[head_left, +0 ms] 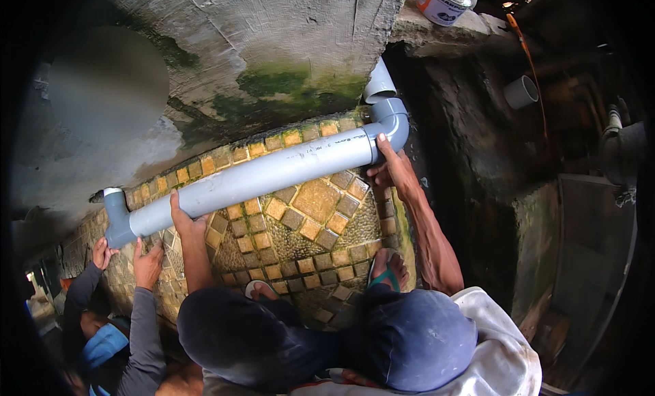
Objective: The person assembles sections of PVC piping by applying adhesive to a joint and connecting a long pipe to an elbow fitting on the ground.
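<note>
A long grey PVC pipe (273,169) slants across the view, its right end higher. My left hand (188,222) grips the pipe from below near its left part, thumb up along its side. On the pipe's right end sits a grey elbow (391,121), bent upward, and my right hand (396,171) clasps its lower socket. Just above the elbow's upper mouth is a light grey pipe stub (379,82); whether they touch I cannot tell. At the left end is a grey tee-like fitting (119,220), meeting a white pipe end (112,191).
A co-worker crouches at lower left, one hand (102,253) at the left fitting, the other (148,265) under the pipe. Mossy concrete wall (293,48) rises behind; patterned tiles (317,199) lie below. A can (443,5) stands on a ledge. Right: a dark gap, another pipe mouth (521,92).
</note>
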Motion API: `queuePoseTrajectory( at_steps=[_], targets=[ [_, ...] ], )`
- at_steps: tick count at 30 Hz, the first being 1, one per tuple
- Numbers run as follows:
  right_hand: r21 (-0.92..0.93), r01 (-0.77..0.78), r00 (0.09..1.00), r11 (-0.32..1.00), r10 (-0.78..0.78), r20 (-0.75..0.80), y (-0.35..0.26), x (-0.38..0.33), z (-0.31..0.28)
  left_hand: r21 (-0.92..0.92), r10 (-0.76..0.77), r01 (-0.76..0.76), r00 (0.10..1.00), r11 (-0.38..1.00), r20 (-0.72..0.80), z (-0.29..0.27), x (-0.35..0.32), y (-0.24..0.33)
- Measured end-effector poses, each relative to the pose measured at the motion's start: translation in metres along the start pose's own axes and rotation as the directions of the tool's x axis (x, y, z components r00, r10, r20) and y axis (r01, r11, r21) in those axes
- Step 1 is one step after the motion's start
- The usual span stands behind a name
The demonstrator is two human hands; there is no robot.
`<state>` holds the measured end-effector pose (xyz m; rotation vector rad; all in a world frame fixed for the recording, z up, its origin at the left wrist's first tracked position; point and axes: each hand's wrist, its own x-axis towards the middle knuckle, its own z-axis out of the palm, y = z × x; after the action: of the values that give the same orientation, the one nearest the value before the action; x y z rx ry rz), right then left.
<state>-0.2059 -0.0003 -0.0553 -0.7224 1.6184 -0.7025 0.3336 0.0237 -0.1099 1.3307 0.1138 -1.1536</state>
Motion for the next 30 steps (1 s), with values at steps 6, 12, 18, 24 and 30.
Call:
queuePoseTrajectory(
  at_steps=[6, 12, 18, 24, 30],
  targets=[
    [-0.273, 0.119, 0.852, 0.955, -0.24, -0.465, 0.007, 0.07, -0.033, 0.011, 0.028, -0.028, 0.999, 1.0, -0.026, 0.006, 0.003, 0.001],
    [0.111, 0.192, 0.966, 0.975, -0.169, -0.195, -0.03, 0.137, -0.091, 0.024, 0.02, -0.019, 0.999, 1.0, -0.031, 0.007, 0.01, -0.003],
    [0.079, 0.195, 0.962, 0.977, -0.175, -0.209, -0.007, 0.076, -0.032, 0.018, 0.053, -0.053, 0.999, 0.998, -0.007, 0.009, 0.008, -0.003],
    [0.042, 0.204, 0.933, 0.978, -0.181, -0.311, -0.008, 0.08, -0.005, 0.031, 0.086, -0.087, 0.996, 0.996, 0.028, 0.006, 0.01, 0.002],
    [0.115, 0.276, 0.925, 0.954, -0.231, -0.303, -0.005, 0.1, -0.01, 0.01, 0.105, -0.106, 0.994, 0.994, 0.036, 0.029, 0.026, 0.008]
  ],
)
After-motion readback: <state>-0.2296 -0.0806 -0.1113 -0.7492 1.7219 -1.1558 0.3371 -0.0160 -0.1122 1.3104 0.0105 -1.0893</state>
